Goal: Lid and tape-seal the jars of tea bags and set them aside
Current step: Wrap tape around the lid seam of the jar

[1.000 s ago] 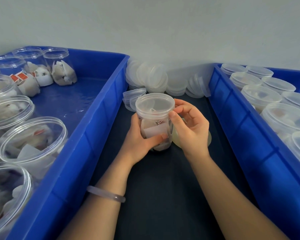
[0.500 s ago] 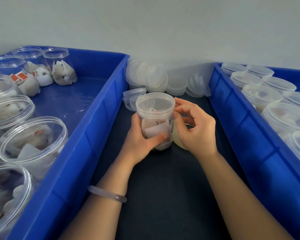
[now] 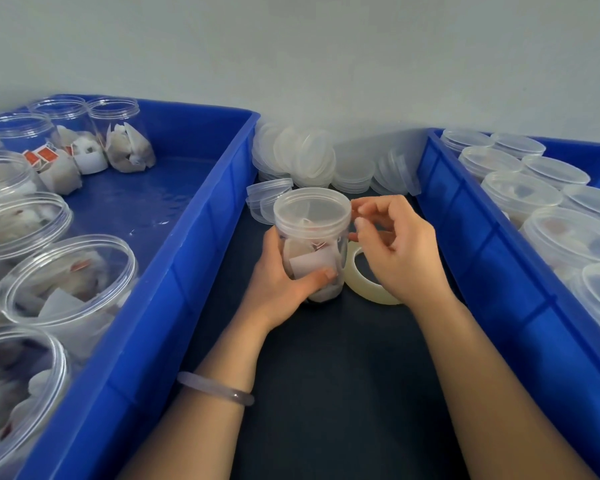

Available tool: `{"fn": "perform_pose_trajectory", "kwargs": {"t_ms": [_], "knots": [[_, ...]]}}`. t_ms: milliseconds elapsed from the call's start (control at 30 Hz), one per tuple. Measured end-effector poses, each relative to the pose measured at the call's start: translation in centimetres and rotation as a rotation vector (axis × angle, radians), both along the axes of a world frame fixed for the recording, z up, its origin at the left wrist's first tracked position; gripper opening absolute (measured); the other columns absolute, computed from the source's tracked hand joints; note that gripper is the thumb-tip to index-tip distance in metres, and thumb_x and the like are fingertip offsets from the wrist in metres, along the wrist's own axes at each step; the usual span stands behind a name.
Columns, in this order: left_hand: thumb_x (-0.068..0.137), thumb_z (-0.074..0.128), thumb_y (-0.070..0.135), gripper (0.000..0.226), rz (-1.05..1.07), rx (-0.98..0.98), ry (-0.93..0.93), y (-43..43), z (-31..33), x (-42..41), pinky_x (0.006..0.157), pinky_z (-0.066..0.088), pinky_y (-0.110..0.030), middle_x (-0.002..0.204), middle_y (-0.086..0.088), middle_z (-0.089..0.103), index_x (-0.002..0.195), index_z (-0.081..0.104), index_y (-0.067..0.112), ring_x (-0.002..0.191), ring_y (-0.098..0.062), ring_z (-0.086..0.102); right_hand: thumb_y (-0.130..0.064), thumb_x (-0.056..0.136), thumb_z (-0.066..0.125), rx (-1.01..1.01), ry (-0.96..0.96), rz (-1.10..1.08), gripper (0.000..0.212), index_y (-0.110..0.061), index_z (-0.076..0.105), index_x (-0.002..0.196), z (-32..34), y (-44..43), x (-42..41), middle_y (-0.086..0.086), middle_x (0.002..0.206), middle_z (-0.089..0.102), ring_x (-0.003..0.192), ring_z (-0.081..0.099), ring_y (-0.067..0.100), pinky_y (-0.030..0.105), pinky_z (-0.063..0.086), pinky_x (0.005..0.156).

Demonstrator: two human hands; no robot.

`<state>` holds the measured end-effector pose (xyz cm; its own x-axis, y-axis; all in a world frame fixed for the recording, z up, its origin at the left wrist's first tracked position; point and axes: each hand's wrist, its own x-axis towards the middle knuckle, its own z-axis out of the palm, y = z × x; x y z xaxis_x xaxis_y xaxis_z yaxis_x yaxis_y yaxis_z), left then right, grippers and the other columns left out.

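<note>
- The clear lidded plastic tea-bag jar (image 3: 312, 244) was gripped by the left hand (image 3: 281, 289), left of the pale tape ring (image 3: 371, 289).
- The right hand (image 3: 395, 251) was curled above that ring; its hold couldn't be told.

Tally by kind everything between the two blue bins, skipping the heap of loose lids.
Lidded jar: 1
Tape roll: 1
Hands: 2, left hand and right hand
Bracelet: 1
Total: 5
</note>
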<state>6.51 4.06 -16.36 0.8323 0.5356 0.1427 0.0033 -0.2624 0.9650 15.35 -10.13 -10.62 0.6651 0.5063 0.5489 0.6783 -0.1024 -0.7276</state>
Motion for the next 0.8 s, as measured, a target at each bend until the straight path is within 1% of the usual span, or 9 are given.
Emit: {"fn": "perform_pose_trajectory", "kwargs": {"t_ms": [33,100,200,333,367,500,600,700,800], "knots": [[0.06,0.083,0.037,0.079,0.009,-0.003,0.001,-0.2,0.1,0.0,0.069,0.04,0.002,0.11,0.025,0.052,0.121,0.033,0.039,0.092,0.026,0.048,-0.008,0.089,0.061,0.019,-0.006,0.0,0.019,-0.023,0.058,0.1,-0.1,0.0,-0.1,-0.006,0.109,0.065,0.103,0.063,0.007,0.021,0.054,0.08],[0.055,0.078,0.043,0.078,0.034,-0.014,0.0,-0.5,0.2,0.0,0.067,0.039,0.002,0.108,0.026,0.052,0.119,0.032,0.041,0.089,0.028,0.047,-0.003,0.087,0.064,0.046,-0.109,-0.022,0.024,-0.005,0.065,0.11,-0.4,0.4,-0.4,0.003,0.113,0.068,0.104,0.064,0.008,0.017,0.053,0.081],[0.059,0.081,0.041,0.079,0.058,-0.023,-0.004,-0.7,0.2,0.1,0.07,0.042,-0.004,0.109,0.027,0.05,0.12,0.031,0.041,0.094,0.023,0.049,0.004,0.085,0.064,0.114,-0.253,-0.072,0.025,0.004,0.068,0.11,-1.0,0.9,-0.6,0.014,0.115,0.067,0.105,0.065,0.016,0.016,0.053,0.083],[0.056,0.078,0.046,0.082,0.058,0.001,0.011,-0.9,0.2,0.2,0.076,0.04,-0.013,0.11,0.028,0.047,0.121,0.028,0.041,0.1,0.013,0.047,0.003,0.087,0.062,0.133,-0.21,-0.107,0.02,0.004,0.07,0.106,-1.2,0.8,-0.2,0.013,0.113,0.069,0.098,0.069,0.022,0.032,0.058,0.081],[0.055,0.077,0.047,0.084,0.057,0.007,0.015,-0.9,0.3,0.2,0.077,0.04,-0.014,0.11,0.028,0.046,0.121,0.027,0.041,0.101,0.012,0.047,0.003,0.087,0.062,0.135,-0.227,-0.119,0.019,0.005,0.07,0.104,-1.3,0.7,-0.2,0.013,0.111,0.069,0.096,0.069,0.022,0.032,0.058,0.079],[0.065,0.082,0.037,0.087,0.056,0.029,0.014,-1.0,0.1,0.2,0.082,0.042,-0.019,0.113,0.023,0.046,0.132,0.028,0.034,0.108,-0.002,0.05,0.008,0.081,0.064,0.123,-0.409,-0.179,0.012,0.008,0.07,0.091,-1.3,1.0,-0.6,0.018,0.102,0.071,0.085,0.07,0.023,0.02,0.055,0.07],[0.066,0.083,0.038,0.09,0.074,0.053,0.018,-1.1,0.1,0.3,0.077,0.039,-0.014,0.116,0.019,0.046,0.137,0.027,0.028,0.107,-0.002,0.048,0.009,0.076,0.068,0.107,-0.45,-0.201,0.006,0.007,0.07,0.081,-1.3,1.1,-0.8,0.019,0.1,0.071,0.082,0.071,0.024,0.025,0.057,0.065],[0.066,0.082,0.039,0.092,0.086,0.065,0.025,-1.2,0.1,0.3,0.08,0.04,-0.018,0.12,0.016,0.045,0.138,0.027,0.027,0.11,-0.005,0.047,0.007,0.076,0.068,0.09,-0.466,-0.214,0.005,0.006,0.07,0.08,-1.1,1.1,-0.8,0.017,0.098,0.072,0.079,0.07,0.022,0.024,0.056,0.064],[0.064,0.081,0.039,0.091,0.085,0.089,0.029,-1.2,0.3,0.1,0.078,0.038,-0.012,0.113,0.022,0.046,0.138,0.028,0.027,0.105,0.002,0.048,0.006,0.076,0.067,0.078,-0.482,-0.228,0.003,0.004,0.069,0.076,-0.8,1.1,-0.7,0.014,0.092,0.071,0.073,0.067,0.02,0.023,0.055,0.06]]}}
